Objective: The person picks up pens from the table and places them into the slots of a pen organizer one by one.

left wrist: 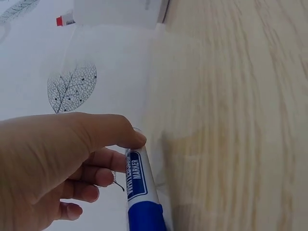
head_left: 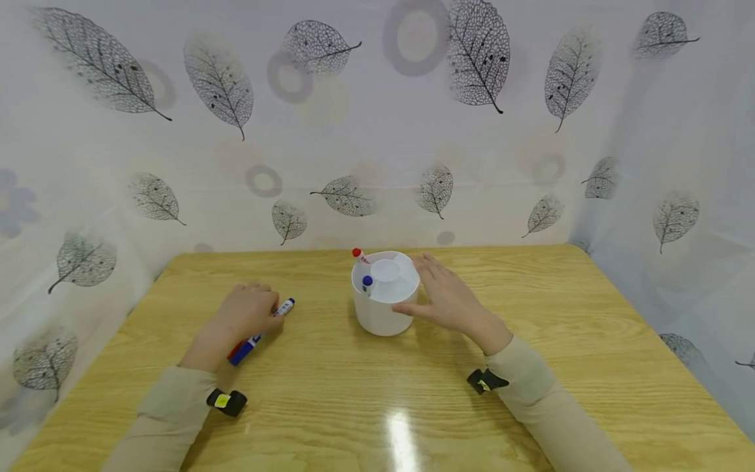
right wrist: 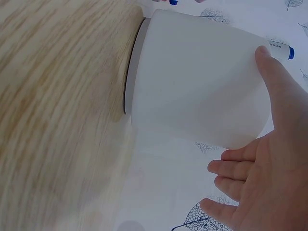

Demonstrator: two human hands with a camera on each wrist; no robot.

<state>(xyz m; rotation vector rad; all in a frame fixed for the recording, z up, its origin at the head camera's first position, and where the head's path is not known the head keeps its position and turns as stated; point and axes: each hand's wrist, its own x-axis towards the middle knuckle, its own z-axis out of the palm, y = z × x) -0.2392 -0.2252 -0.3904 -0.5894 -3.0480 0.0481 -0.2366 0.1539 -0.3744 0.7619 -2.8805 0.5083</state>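
My left hand (head_left: 248,311) is low at the left of the table, pinching a whiteboard marker (left wrist: 142,180) with a white barrel and blue cap. The thumb lies on its upper end in the left wrist view. A red piece (head_left: 234,350) shows beside the blue cap, mostly hidden by it. Fingers spread, my right hand (head_left: 451,298) rests against the right side of a round white pen holder (head_left: 383,316), its thumb at the near rim in the right wrist view. A red-capped marker (head_left: 358,254) and a blue-ended marker (head_left: 367,282) stand in the holder's left part.
The pen holder stands upright near the back middle of the wooden table (head_left: 330,400). A pale cloth (head_left: 377,144) printed with leaves hangs behind the table and along both sides. Dark straps with cameras (head_left: 227,402) sit at both wrists.
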